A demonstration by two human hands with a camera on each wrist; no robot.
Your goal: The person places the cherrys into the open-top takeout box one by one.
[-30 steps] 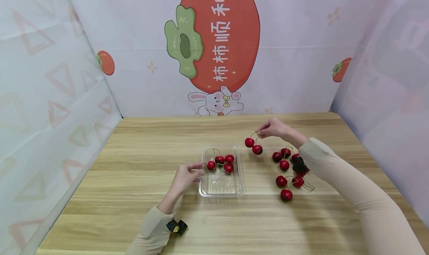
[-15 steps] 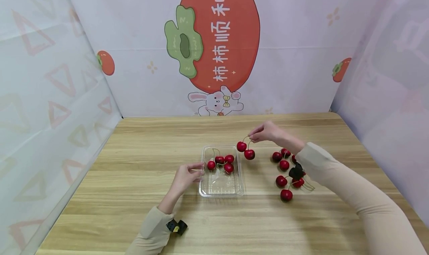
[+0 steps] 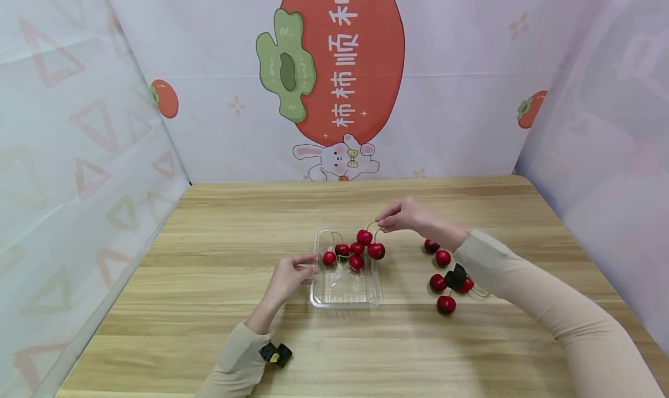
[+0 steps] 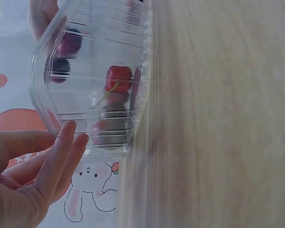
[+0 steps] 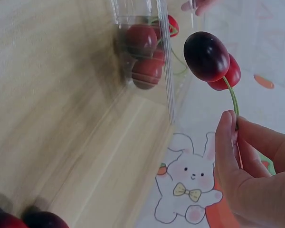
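Observation:
In the head view my left hand is at the left side of a clear plastic tray, its straight fingers touching the wall near the rim. Several red cherries lie in the tray's far half. My right hand pinches the green stems of two joined cherries. They hang above the tray's far right rim, the left one over the tray's inside. Up close in the right wrist view, the dark red cherry partly hides its partner, and thumb and fingertips meet on the stem.
Several more cherries lie on the wooden table to the right, some hidden under the right forearm. A black wrist camera hangs at the right cuff, over those cherries. A printed cloth backdrop stands behind the table.
My right hand has moved left and slightly nearer, carrying the two cherries from right of the tray to over its far right rim. My left hand and the tray have stayed put.

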